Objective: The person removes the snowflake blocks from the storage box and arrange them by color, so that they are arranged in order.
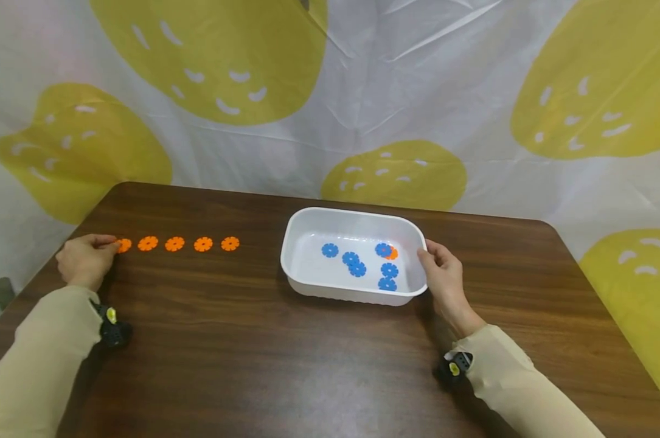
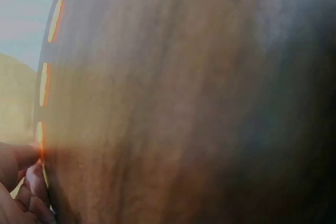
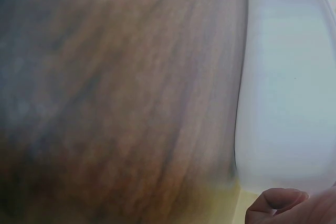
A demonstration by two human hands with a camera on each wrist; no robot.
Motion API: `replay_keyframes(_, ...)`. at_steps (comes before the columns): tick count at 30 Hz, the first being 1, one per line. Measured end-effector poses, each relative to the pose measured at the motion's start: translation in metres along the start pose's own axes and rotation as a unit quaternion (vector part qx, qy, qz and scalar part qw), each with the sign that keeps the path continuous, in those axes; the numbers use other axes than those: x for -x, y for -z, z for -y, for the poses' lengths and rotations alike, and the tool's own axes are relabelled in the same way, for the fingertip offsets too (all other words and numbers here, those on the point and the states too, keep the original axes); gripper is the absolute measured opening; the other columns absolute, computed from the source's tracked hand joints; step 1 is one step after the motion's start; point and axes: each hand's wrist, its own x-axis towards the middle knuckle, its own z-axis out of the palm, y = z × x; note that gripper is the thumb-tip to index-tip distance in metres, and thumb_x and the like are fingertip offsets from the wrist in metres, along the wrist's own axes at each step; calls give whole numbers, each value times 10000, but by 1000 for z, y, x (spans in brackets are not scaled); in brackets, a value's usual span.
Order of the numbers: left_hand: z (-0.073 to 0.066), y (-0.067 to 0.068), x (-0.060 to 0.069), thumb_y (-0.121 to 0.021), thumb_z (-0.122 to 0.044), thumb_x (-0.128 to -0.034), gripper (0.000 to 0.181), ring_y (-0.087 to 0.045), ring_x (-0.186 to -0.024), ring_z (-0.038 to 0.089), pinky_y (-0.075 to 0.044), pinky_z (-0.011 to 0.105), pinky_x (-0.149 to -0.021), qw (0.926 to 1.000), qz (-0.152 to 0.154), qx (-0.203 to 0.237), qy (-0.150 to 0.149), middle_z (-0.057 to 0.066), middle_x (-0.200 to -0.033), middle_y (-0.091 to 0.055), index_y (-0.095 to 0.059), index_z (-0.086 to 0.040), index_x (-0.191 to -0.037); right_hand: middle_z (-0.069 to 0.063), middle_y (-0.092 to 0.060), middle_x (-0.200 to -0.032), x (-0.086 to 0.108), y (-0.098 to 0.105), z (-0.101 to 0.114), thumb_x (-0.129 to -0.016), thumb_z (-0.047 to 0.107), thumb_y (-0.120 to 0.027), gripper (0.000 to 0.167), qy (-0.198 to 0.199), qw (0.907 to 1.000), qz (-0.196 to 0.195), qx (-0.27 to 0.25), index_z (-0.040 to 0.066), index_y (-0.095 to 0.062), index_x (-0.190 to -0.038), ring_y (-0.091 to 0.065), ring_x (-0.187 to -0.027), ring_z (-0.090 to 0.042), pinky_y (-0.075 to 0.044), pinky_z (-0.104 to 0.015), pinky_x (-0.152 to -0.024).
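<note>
In the head view, my left hand [image 1: 87, 260] pinches the edge of an orange disc [image 1: 124, 245] at the left end of a row of orange discs [image 1: 174, 244] lying on the table. The left wrist view has the fingertips against an orange edge [image 2: 41, 134]. My right hand [image 1: 444, 283] grips the right rim of a white tray [image 1: 336, 289], thumb at the inner side. Inside the tray lie several blue discs [image 1: 330, 250] and an orange one [image 1: 392, 254] partly beneath a blue disc. From the right wrist, the hand [image 3: 289, 208] shows beside the tray wall [image 3: 286, 103].
A dark brown wooden table [image 1: 242, 365] bears everything. Behind it hangs a white cloth [image 1: 231, 152] with yellow shapes. A grey-green object [image 1: 2, 292] stands beyond the table's left edge.
</note>
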Motion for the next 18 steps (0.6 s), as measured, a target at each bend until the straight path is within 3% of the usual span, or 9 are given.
replay_keyframes(7, 1, -1, 1, -519, -288, -928, 402, -463, -1127, 457, -387, 529, -865, 10000, -73, -33, 48, 263, -1276, -528, -597, 10, -1186, -198, -554, -1183, 0, -1, 1, -973, 162, -474, 393, -67, 10000, 54, 47, -2, -487, -1330, -555, -842, -119, -495, -124, -680)
replay_keyframes(12, -2, -1, 2, -522, -295, -925, 415, -483, -1102, 432, -376, 516, -870, 9995, -275, 114, -105, 244, -1166, -592, -596, 18, -1186, -196, -556, -1176, 0, -1, 1, -971, 159, -475, 391, -44, 10000, 43, 12, -6, -491, -1325, -556, -825, -95, -495, -122, -677)
replay_keyframes(14, -8, -2, 3, -530, -292, -926, 411, -508, -1059, 404, -373, 503, -883, 9985, -419, 262, -234, 223, -1054, -623, -602, 20, -1183, -200, -557, -1174, 0, -1, 0, -970, 158, -475, 391, -25, 10000, 39, -8, -9, -492, -1323, -559, -822, -93, -496, -124, -676)
replay_keyframes(16, -20, -5, 5, -544, -293, -924, 393, -536, -960, 308, -365, 464, -906, 9967, -529, 435, -434, 83, -864, -641, -621, 6, -1169, -201, -557, -1178, 0, 0, 1, -970, 160, -474, 391, -17, 10000, 39, -7, -8, -492, -1324, -560, -828, -101, -496, -125, -677)
replay_keyframes(18, -37, -8, 10, -556, -308, -925, 392, -540, -833, 161, -401, 387, -854, 9943, -498, 622, -705, -40, -796, -605, -633, -7, -1165, -202, -558, -1185, 0, 1, 1, -972, 165, -473, 394, -17, 10000, 48, 0, -4, -490, -1327, -562, -844, -120, -496, -125, -680)
